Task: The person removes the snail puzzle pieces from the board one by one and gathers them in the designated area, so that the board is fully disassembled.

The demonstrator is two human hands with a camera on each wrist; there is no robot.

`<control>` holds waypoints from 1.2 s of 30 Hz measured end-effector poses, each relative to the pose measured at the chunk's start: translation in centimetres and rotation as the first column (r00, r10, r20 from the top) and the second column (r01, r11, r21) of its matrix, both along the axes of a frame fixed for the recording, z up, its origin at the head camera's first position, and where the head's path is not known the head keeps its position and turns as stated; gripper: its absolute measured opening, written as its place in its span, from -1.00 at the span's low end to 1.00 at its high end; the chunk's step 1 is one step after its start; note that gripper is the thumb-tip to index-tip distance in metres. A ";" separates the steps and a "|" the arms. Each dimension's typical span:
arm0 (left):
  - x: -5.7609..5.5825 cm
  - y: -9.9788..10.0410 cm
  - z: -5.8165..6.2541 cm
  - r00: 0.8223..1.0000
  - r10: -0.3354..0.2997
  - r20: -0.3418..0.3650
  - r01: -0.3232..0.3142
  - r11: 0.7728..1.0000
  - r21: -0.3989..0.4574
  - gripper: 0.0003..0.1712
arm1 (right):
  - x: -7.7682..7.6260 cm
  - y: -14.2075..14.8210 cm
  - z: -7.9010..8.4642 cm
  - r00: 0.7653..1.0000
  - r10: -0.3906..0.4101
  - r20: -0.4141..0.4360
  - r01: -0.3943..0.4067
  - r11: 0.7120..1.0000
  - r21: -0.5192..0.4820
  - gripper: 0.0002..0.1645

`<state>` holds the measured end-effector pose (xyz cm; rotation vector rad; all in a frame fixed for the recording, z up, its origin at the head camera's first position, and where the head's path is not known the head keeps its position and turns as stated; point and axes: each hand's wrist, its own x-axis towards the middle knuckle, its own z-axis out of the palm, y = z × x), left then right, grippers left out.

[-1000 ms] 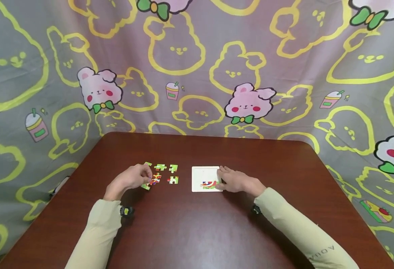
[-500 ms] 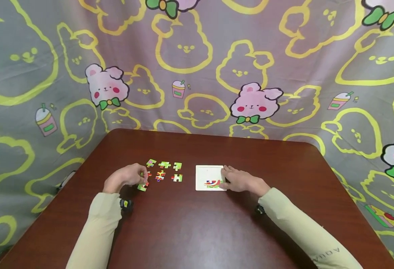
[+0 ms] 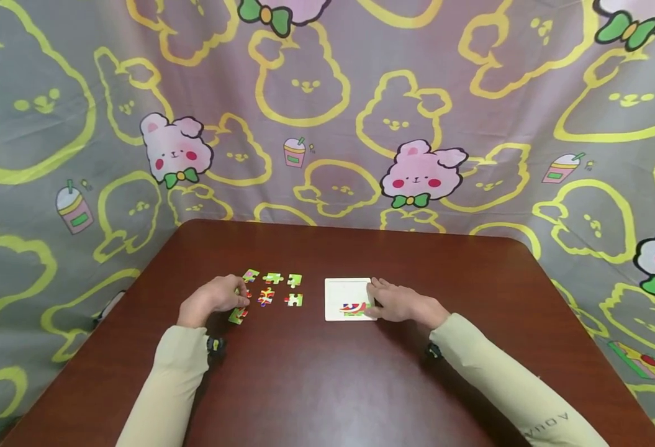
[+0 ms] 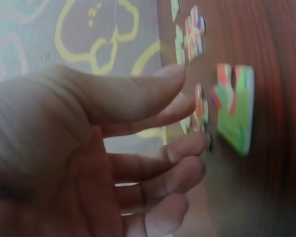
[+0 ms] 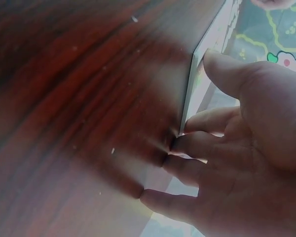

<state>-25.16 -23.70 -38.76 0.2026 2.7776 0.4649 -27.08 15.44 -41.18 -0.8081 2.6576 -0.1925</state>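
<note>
In the head view my left hand [image 3: 215, 299] hovers with loosely bent fingers over the left column of jigsaw pieces, partly covering one. The left wrist view shows its thumb and fingertips beside a red-and-green jigsaw piece [image 4: 201, 107], with no clear grip on it. Close by lies a green corner piece [image 4: 237, 113]. On the right, my right hand [image 3: 397, 302] rests its straight fingers along the edge of a white puzzle tray [image 3: 341, 288]; its thumb lies over the rim. Inside the tray's lower right sits a red, white and green jigsaw piece [image 3: 352, 309], partly behind the thumb.
Several other loose jigsaw pieces lie face up between my left hand and the tray, among them a multicoloured middle piece [image 3: 266, 297] and a right-hand piece [image 3: 294, 300]. Everything lies on a dark red-brown table [image 3: 305, 379], backed by a patterned cloth [image 3: 327, 143].
My left hand has moved left from over the middle multicoloured piece, uncovering it, to the left column. The right hand stays on the tray. The head view has shifted slightly.
</note>
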 end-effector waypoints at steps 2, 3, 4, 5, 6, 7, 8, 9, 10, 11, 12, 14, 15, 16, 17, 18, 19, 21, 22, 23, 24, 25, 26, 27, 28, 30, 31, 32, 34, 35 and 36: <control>0.1 0.9 0.1 0.999 -0.012 -0.043 0.011 1.000 -0.019 -0.87 | 0.0 0.0 -0.1 1.000 0.007 0.002 -0.007 1.000 -0.001 -0.12; 0.1 1.5 0.2 0.998 -0.026 -0.062 0.025 0.999 -0.020 -0.88 | 0.0 0.1 0.0 1.000 0.008 0.004 -0.008 1.000 0.000 -0.11; 0.0 2.2 0.2 0.996 -0.047 -0.080 0.046 0.999 -0.018 -0.89 | 0.0 0.1 0.0 1.000 0.009 0.003 -0.009 1.000 0.002 -0.11; 0.0 2.9 0.3 0.994 -0.064 -0.091 0.062 0.998 -0.016 -0.89 | 0.1 0.1 0.0 1.000 0.007 0.003 -0.007 1.000 0.004 -0.11; -0.1 3.7 0.4 0.992 -0.079 -0.096 0.079 0.997 -0.009 -0.89 | 0.1 0.1 0.1 1.000 0.008 0.004 -0.008 1.000 0.004 -0.11; -0.1 4.5 0.5 0.990 -0.094 -0.108 0.094 0.996 -0.005 -0.90 | 0.0 0.1 0.1 1.000 0.007 0.002 -0.007 1.000 0.003 -0.11; -0.2 5.2 0.6 0.987 -0.110 -0.115 0.111 0.994 0.002 -0.90 | 0.0 0.0 0.2 1.000 0.002 -0.003 -0.002 1.000 0.008 -0.12; -0.3 6.0 0.7 0.984 -0.128 -0.126 0.130 0.992 0.004 -0.90 | -0.1 0.0 0.3 1.000 0.000 -0.008 0.000 1.000 0.007 -0.14; -0.3 6.7 0.9 0.979 -0.146 -0.141 0.147 0.989 0.002 -0.89 | -0.1 0.0 0.3 1.000 0.001 -0.014 -0.001 1.000 0.002 -0.19; -0.4 7.5 1.0 0.976 -0.157 -0.152 0.159 0.987 -0.001 -0.90 | -0.2 -0.1 0.4 1.000 0.002 -0.019 -0.002 1.000 -0.004 -0.26; -0.5 8.1 1.2 0.971 -0.171 -0.168 0.173 0.985 -0.003 -0.90 | -0.3 -0.1 0.4 1.000 -0.001 -0.022 0.000 1.000 -0.005 -0.34; -0.5 9.3 1.5 0.961 -0.193 -0.199 0.195 0.981 -0.011 -0.91 | -0.4 -0.2 0.4 0.999 -0.007 -0.032 0.007 1.000 -0.007 -0.43; -0.5 9.8 1.6 0.956 -0.203 -0.212 0.205 0.979 -0.015 -0.91 | -0.4 -0.2 0.4 0.999 -0.009 -0.031 0.008 1.000 -0.009 -0.48; -0.5 10.2 1.7 0.951 -0.212 -0.224 0.213 0.977 -0.021 -0.91 | -0.4 -0.3 0.3 0.999 -0.009 -0.032 0.009 1.000 -0.012 -0.51; -0.5 10.7 1.7 0.948 -0.218 -0.232 0.219 0.975 -0.023 -0.92 | -0.4 -0.3 0.3 0.999 -0.015 -0.029 0.015 1.000 -0.009 -0.48; -0.5 11.0 1.7 0.945 -0.223 -0.238 0.225 0.974 -0.023 -0.91 | -0.3 -0.3 0.3 1.000 -0.017 -0.026 0.017 1.000 -0.009 -0.43; -0.4 11.3 1.8 0.945 -0.225 -0.239 0.227 0.974 -0.021 -0.91 | -0.3 -0.4 0.2 1.000 -0.017 -0.025 0.017 1.000 -0.007 -0.37; -0.4 12.0 1.7 0.939 -0.239 -0.247 0.241 0.970 -0.025 -0.90 | -0.1 -0.4 0.1 1.000 -0.015 -0.016 0.015 1.000 0.000 -0.31; -0.5 12.3 1.7 0.937 -0.246 -0.249 0.246 0.969 -0.030 -0.90 | -0.1 -0.4 0.1 1.000 -0.010 -0.012 0.010 1.000 0.002 -0.28; -0.5 12.7 1.7 0.933 -0.255 -0.255 0.254 0.966 -0.036 -0.90 | -0.1 -0.4 0.1 1.000 -0.010 -0.010 0.010 1.000 0.005 -0.26; -0.6 13.0 1.7 0.930 -0.260 -0.261 0.259 0.965 -0.039 -0.90 | -0.1 -0.4 0.1 1.000 -0.011 -0.015 0.011 1.000 0.006 -0.27; -0.7 13.3 1.7 0.925 -0.267 -0.269 0.264 0.963 -0.048 -0.89 | -0.2 -0.3 0.1 1.000 -0.014 -0.020 0.014 1.000 0.008 -0.28; -0.8 13.7 1.8 0.921 -0.274 -0.276 0.269 0.961 -0.054 -0.89 | -0.3 -0.3 0.1 1.000 -0.016 -0.025 0.017 1.000 0.007 -0.29; -0.9 14.0 1.8 0.919 -0.278 -0.279 0.273 0.960 -0.057 -0.89 | -0.3 -0.3 0.1 0.999 -0.017 -0.031 0.017 1.000 0.007 -0.35; -1.0 14.3 1.8 0.919 -0.281 -0.278 0.275 0.959 -0.061 -0.88 | -0.4 -0.3 0.1 0.999 -0.019 -0.034 0.019 1.000 0.002 -0.39; -1.2 14.8 1.7 0.920 -0.282 -0.273 0.275 0.959 -0.065 -0.85 | -0.5 -0.4 0.0 0.999 -0.024 -0.034 0.024 1.000 0.002 -0.48; -1.2 15.0 1.5 0.922 -0.281 -0.265 0.274 0.960 -0.065 -0.84 | -0.5 -0.4 -0.1 0.999 -0.022 -0.029 0.022 1.000 0.003 -0.47; -1.3 15.2 1.4 0.925 -0.281 -0.257 0.275 0.959 -0.061 -0.82 | -0.5 -0.5 -0.1 0.999 -0.021 -0.024 0.021 1.000 0.003 -0.53; -1.4 15.6 1.1 0.926 -0.285 -0.246 0.281 0.958 -0.051 -0.78 | -0.4 -0.6 -0.1 1.000 -0.021 -0.015 0.021 1.000 0.003 -0.55; -1.5 15.8 0.9 0.926 -0.287 -0.246 0.286 0.957 -0.041 -0.76 | -0.4 -0.6 -0.1 1.000 -0.020 -0.014 0.020 1.000 0.005 -0.55; -1.6 15.9 0.7 0.926 -0.289 -0.244 0.291 0.956 -0.029 -0.75 | -0.3 -0.6 -0.1 1.000 -0.023 -0.012 0.023 1.000 0.006 -0.48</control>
